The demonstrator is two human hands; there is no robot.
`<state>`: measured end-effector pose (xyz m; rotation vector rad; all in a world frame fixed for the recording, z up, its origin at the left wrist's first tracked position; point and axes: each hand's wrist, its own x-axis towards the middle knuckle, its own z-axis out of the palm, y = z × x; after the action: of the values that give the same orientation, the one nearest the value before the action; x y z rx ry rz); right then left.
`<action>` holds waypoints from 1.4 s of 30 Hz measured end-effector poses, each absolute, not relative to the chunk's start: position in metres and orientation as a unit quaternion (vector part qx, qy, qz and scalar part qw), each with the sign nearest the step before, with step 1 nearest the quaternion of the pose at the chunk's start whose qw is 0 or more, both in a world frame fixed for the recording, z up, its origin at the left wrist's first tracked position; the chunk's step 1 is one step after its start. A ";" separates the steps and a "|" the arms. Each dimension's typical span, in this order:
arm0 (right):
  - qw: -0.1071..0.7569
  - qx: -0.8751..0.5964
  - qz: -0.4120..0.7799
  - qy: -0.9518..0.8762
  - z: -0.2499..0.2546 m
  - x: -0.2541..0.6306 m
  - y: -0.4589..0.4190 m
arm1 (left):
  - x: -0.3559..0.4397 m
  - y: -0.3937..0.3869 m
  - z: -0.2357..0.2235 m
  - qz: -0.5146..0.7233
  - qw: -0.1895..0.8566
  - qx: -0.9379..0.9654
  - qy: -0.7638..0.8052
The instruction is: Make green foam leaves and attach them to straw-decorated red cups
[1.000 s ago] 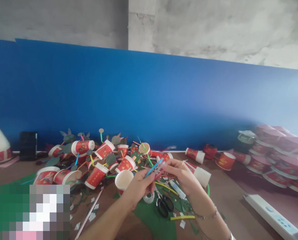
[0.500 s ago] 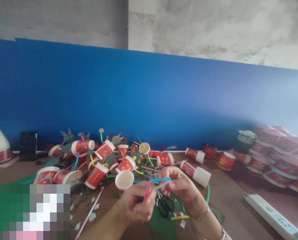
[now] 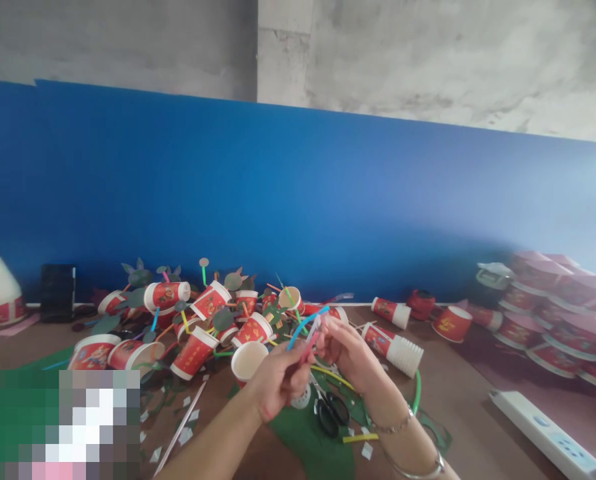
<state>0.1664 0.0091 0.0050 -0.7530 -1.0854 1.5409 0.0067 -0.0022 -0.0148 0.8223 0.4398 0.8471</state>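
I watch both hands from afar: the left hand [image 3: 281, 381] pinches a blue straw [image 3: 303, 324] and a pink straw [image 3: 310, 345] — the blue one curving up past its fingertips, the pink one slanting toward the right hand [image 3: 351, 352]. The right hand's fingers are drawn together at a whitish strip [image 3: 317, 323] beside the straws; whether they grip it, I cannot tell. Just left of the left hand I see a cup [image 3: 249, 361]; below and between the hands, scissors [image 3: 331, 412]. Right of the right hand lie nested cups [image 3: 403, 353]; near its wrist, a green straw [image 3: 418, 393].
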 end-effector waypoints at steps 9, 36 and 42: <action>0.612 -0.367 0.596 -0.368 0.012 0.186 0.021 | 0.016 0.004 -0.024 0.523 0.634 0.436 0.367; 0.578 -0.440 0.443 -0.526 0.020 0.164 0.002 | 0.031 -0.007 -0.036 0.496 0.704 0.376 0.341; 0.541 -0.486 0.447 -0.521 0.015 0.164 0.004 | 0.027 -0.008 -0.031 0.403 0.732 0.442 0.326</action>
<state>0.1639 0.0043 0.0148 -1.1538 -1.2379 1.0618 0.0275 -0.0081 -0.0308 0.9720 0.7175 0.8875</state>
